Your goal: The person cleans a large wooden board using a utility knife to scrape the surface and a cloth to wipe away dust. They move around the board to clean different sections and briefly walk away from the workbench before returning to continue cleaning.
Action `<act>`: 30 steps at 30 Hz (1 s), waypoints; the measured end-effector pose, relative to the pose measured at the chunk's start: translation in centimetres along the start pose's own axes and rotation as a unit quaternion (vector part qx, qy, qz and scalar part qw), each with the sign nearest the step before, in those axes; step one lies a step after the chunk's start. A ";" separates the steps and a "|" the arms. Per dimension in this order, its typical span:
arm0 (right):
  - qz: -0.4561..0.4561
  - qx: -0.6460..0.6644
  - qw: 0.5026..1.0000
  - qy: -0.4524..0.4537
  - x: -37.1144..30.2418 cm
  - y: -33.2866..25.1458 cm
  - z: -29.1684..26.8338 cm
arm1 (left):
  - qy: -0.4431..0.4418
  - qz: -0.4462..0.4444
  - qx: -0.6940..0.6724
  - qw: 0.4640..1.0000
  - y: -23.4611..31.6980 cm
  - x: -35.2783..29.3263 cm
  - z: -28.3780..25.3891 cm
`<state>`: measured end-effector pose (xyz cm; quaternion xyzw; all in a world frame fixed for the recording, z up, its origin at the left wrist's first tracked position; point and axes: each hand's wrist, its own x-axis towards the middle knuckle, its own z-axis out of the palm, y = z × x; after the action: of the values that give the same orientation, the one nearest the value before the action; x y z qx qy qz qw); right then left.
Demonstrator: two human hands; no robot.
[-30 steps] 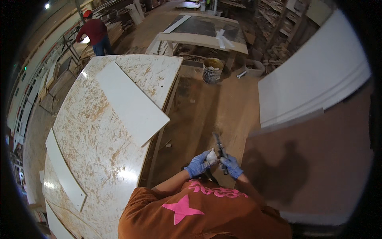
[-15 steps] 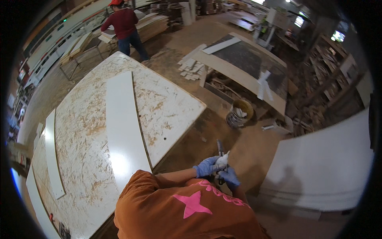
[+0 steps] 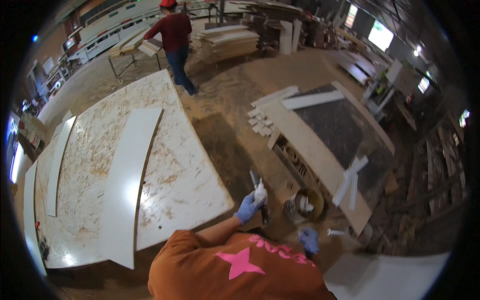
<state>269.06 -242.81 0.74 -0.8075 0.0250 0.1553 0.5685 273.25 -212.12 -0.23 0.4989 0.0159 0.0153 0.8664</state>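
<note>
My left hand (image 3: 246, 209), in a blue glove, grips a white squeeze bottle (image 3: 260, 194) with its pointed nozzle up. Along the bottle runs a slim tool with a grey blade-like end (image 3: 253, 176) and a dark handle (image 3: 265, 216); its exact kind is unclear, and the same hand seems to hold it. My right hand (image 3: 308, 240), also gloved in blue, is apart from the left one, low beside the bucket (image 3: 320, 199). Its fingers are too blurred to read. Left of me, a long white board (image 3: 122, 185) lies on a large scuffed worktable (image 3: 182, 200).
Narrower white strips (image 3: 60, 170) lie at the worktable's left. On the right stands a low table (image 3: 325, 125) with a dark top and white strips. Cut pieces (image 3: 260, 120) are piled beside it. A white panel (image 3: 385, 275) is at lower right. Another person (image 3: 175, 45) stands beyond the worktable.
My hands, together before at the bottle, are now apart: the left keeps the bottle and moves left, the right drops away to the right. The view has turned and tilted up.
</note>
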 end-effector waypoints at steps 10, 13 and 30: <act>0.028 -0.061 0.988 -0.135 31.4 -5.3 1.9 | 0.304 0.059 -0.032 0.950 2.9 16.5 -5.7; 0.011 -0.081 0.986 -0.146 40.2 -7.5 4.1 | 0.331 0.058 -0.020 0.942 5.5 21.7 -8.3; 0.013 -0.118 0.968 -0.219 80.5 -23.8 18.7 | 0.384 0.164 0.039 0.908 18.4 55.3 -27.9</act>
<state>346.63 -206.16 -5.74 -0.8149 -0.1079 0.3378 0.4584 327.13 -176.39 1.03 0.4831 0.2660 0.3465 0.7588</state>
